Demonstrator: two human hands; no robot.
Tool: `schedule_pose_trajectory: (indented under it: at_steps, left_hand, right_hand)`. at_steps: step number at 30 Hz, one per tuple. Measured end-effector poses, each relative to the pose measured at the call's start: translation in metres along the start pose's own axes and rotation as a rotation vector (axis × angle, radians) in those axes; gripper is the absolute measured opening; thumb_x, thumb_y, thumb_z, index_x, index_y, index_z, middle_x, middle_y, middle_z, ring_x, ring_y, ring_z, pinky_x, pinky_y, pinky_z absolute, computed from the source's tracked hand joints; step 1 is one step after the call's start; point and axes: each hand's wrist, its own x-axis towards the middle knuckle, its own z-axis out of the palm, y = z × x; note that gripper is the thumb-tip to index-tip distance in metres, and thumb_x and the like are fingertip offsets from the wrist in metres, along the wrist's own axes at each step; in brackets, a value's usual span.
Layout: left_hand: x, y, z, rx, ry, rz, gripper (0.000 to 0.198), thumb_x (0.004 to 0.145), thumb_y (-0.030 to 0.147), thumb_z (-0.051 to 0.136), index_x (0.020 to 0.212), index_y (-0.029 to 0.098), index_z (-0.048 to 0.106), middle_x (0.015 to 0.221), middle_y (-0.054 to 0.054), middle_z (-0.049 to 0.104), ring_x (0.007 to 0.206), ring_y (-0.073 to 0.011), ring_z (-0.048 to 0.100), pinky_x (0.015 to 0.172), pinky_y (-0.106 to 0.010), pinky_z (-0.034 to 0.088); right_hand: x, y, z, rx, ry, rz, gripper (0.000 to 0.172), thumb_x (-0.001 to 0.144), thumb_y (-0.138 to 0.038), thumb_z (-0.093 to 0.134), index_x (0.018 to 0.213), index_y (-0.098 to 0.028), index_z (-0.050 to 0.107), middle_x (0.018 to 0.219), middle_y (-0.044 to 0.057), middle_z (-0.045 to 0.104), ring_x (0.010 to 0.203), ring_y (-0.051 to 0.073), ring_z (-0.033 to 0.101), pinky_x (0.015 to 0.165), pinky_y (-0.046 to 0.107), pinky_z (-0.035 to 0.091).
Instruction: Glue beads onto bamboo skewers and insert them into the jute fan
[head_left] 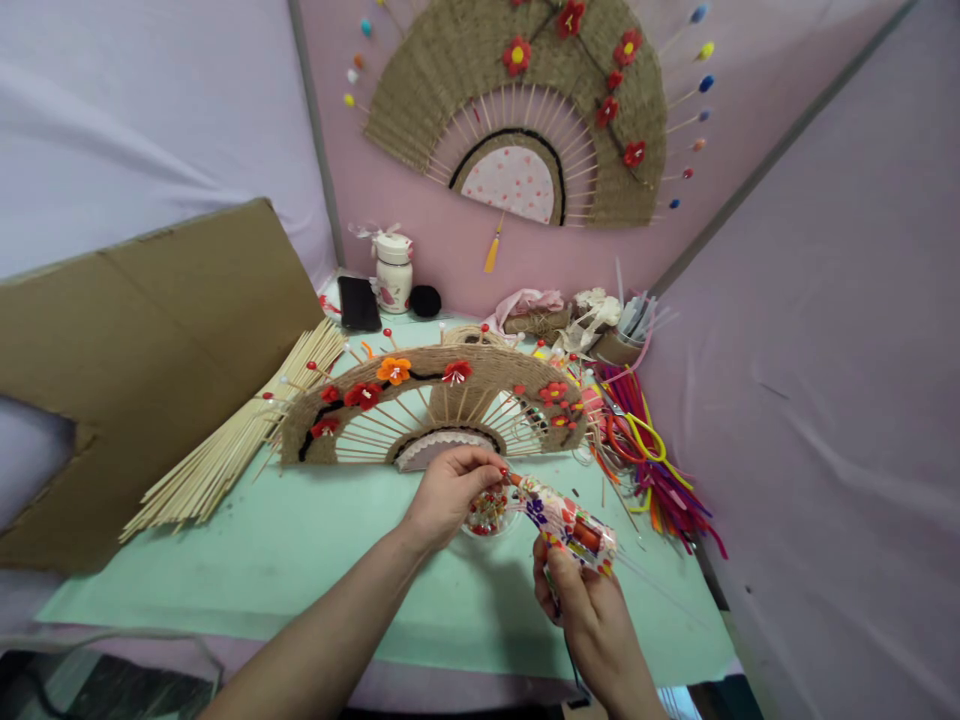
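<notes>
In my right hand point(589, 600) is a floral-patterned hot glue gun point(566, 525), its nozzle pointing up and left. My left hand point(454, 495) is closed in a pinch on a small red bead point(504, 471), right at the nozzle tip. I cannot tell whether the tip touches the bead. Below my left fingers stands a clear round dish point(489, 512) of red and gold beads, partly hidden by the hand. Just behind my hands lies a twine-covered fan point(450, 395) with red and orange flowers, a dark branch and beads along its upper edge.
Thin wooden sticks point(232, 430) lie left of the fan, beside a cardboard sheet point(165, 330). Scissors point(645, 435) and coloured pipe cleaners point(675, 495) lie at the right. A phone point(359, 303) and a white bottle point(394, 275) are behind. A larger fan point(450, 90) hangs on the wall.
</notes>
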Motion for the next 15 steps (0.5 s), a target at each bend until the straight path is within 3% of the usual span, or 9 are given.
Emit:
schedule_pose_trajectory:
  at_steps: [9,15]
  left_hand:
    - [0.001,0.002,0.001,0.001,0.025,0.013,0.025,0.048,0.030,0.086,0.061,0.015,0.071,0.060,-0.002,0.068,0.055,-0.0110,0.056,0.057,-0.024,0.044]
    - [-0.001,0.007,0.006,-0.065,0.039,0.029,0.031,0.043,0.032,0.090,0.058,0.015,0.070,0.058,-0.002,0.067,0.057,-0.0113,0.058,0.058,-0.022,0.046]
  right_hand:
    - [0.000,0.005,-0.003,0.003,-0.003,-0.004,0.057,0.086,-0.072,0.047,0.073,-0.017,0.057,0.060,0.000,0.048,0.053,0.013,0.043,0.047,0.025,0.035]
    - [-0.016,-0.005,0.003,0.143,0.150,-0.055,0.051,0.085,-0.067,0.056,0.078,-0.017,0.062,0.061,0.001,0.051,0.054,0.013,0.042,0.048,0.025,0.035]
